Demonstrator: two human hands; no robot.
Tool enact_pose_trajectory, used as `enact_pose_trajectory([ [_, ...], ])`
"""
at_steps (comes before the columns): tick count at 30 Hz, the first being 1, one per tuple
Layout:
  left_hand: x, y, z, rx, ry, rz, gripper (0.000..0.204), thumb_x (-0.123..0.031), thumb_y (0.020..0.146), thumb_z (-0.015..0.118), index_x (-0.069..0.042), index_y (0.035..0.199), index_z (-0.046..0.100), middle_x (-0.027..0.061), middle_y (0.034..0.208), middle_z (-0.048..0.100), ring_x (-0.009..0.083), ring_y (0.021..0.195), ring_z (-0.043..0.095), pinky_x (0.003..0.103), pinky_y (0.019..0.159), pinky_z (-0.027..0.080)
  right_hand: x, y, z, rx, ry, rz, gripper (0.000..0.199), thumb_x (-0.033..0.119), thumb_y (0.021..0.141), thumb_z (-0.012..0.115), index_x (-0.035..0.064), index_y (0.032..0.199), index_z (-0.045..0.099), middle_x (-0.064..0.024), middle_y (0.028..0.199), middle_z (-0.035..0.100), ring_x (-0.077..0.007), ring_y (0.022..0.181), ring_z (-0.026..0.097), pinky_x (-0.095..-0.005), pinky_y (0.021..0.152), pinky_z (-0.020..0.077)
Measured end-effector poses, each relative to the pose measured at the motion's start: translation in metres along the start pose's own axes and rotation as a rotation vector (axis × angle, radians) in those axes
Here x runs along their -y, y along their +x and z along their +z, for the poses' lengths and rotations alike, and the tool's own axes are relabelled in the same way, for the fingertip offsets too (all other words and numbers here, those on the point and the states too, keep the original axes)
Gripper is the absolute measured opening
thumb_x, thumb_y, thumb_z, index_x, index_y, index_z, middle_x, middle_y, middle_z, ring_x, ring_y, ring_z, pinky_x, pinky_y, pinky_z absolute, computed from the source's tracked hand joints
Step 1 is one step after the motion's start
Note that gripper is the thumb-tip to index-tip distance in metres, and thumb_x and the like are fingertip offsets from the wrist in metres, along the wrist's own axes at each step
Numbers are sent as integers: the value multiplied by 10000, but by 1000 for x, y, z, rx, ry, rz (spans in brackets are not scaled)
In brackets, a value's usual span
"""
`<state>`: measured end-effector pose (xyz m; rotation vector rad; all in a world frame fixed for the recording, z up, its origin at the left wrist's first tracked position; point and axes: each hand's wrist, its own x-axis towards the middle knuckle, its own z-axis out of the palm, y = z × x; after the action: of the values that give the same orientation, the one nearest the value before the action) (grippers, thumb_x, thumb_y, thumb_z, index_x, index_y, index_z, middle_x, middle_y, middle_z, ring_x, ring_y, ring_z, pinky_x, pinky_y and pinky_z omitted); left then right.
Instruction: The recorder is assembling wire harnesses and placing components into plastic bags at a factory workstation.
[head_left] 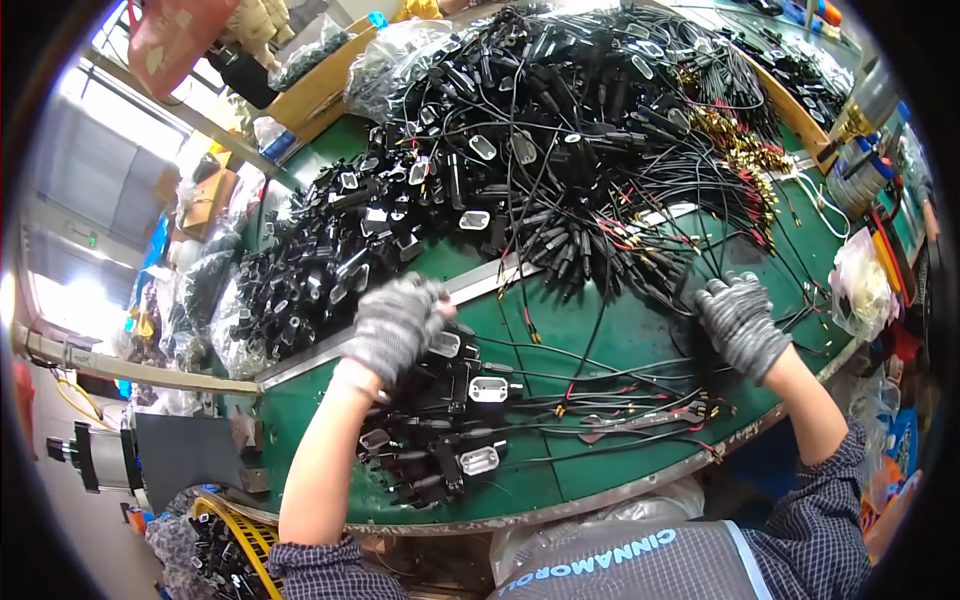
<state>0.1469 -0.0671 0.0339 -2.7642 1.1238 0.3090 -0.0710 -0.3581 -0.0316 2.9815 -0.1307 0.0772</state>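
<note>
A green tabletop [540, 490] with a pale, worn near edge fills the middle. Across its far half, from the left side nearly to the right edge, sprawls a heap of black plastic connector housings [475, 219] and black cables, many housings showing a pale-rimmed oval opening. A smaller group of cabled housings [480, 460] lies toward the near-left corner, its leads stretched rightward, roughly along the near edge. A metal strip [480, 283] runs slantwise from the left edge toward the middle, separating this group from the heap's left part. A clear plastic bag [385, 75] stands at the far edge, left of centre.

Both hands wear grey striped knitted gloves. The left hand [400, 325] is above the near-left housings, fingers curled and blurred; whether it grips one cannot be told. The right hand [745, 325], near the right edge, bends its fingers at the end of a dark cable bundle; its hold is unclear too. A wrench [645, 418] lies among the near leads. Small gold-coloured terminals [755, 155] cluster toward the far-right corner.
</note>
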Motion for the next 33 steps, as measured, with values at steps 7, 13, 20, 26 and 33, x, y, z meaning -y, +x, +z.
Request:
enact_pose_trajectory([
  [7,-9,111,50,-451,310,221,460,-168,769,567,-204,1215,458,58,1078,543,262,950,557,376,760,475,29,21,-9,-12,168,58,283,278,689,629,63,866,579,-115,846,583,-295,797,553,-399,706,420],
  [13,-3,95,30,-238,189,65,683,-99,684,633,-215,1304,373,120,1061,533,267,951,551,387,777,476,38,20,1,-2,141,121,287,296,708,622,56,860,578,-122,857,582,-296,811,558,-411,703,421],
  [20,-20,-9,11,-499,-1153,212,524,-152,691,692,-74,1149,449,50,1008,507,148,865,520,287,791,442,3,9,2,-102,509,217,223,264,716,628,68,807,573,-111,790,577,-306,730,560,-397,625,435],
  [26,-109,-144,93,-488,-1403,-132,400,-172,683,702,-57,970,449,58,964,451,147,875,471,283,768,422,26,17,2,-293,369,126,169,235,712,628,93,785,571,-104,771,575,-304,709,559,-385,616,445],
  [33,-152,-174,149,-441,-1200,-353,337,-180,665,727,-67,883,497,71,834,513,194,679,518,279,598,447,41,31,20,-295,130,135,161,214,711,628,86,789,569,-101,771,577,-298,716,565,-387,624,446],
])
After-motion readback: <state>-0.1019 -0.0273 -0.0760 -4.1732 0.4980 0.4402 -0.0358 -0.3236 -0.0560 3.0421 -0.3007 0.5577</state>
